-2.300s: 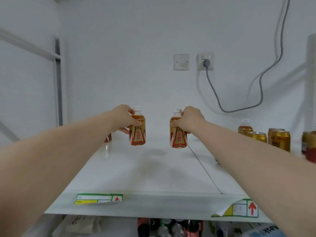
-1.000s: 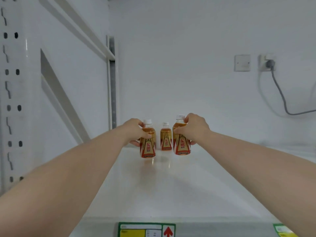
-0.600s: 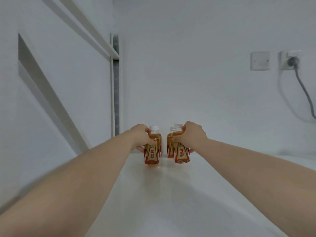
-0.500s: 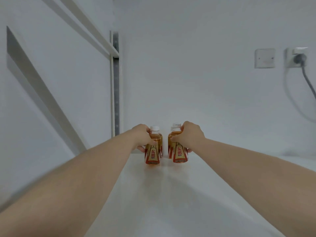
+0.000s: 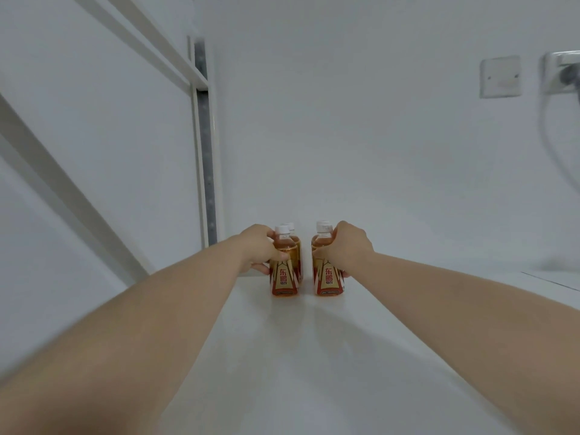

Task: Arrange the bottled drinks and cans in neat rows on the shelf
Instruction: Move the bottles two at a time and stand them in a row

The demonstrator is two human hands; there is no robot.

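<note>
Two small amber drink bottles with white caps and red-gold labels stand upright at the far left of the white shelf point(image 5: 314, 356). My left hand point(image 5: 262, 251) grips the left bottle point(image 5: 284, 274) from its left side. My right hand point(image 5: 348, 249) grips the right bottle point(image 5: 328, 274) from its right side. A third bottle point(image 5: 295, 246) of the same kind stands directly behind the left one, mostly hidden. A narrow gap separates the two held bottles.
The shelf's left side panel and a grey slotted upright point(image 5: 205, 152) stand just left of the bottles. The white back wall carries a switch plate point(image 5: 500, 76) and a socket with a grey plug point(image 5: 568, 73) at the upper right. A seam point(image 5: 552, 279) crosses the shelf at right.
Both hands carried the bottles leftward and deeper along the shelf. The third bottle, seen between them a second ago, now sits behind the left one. The gap between the held bottles has widened slightly.
</note>
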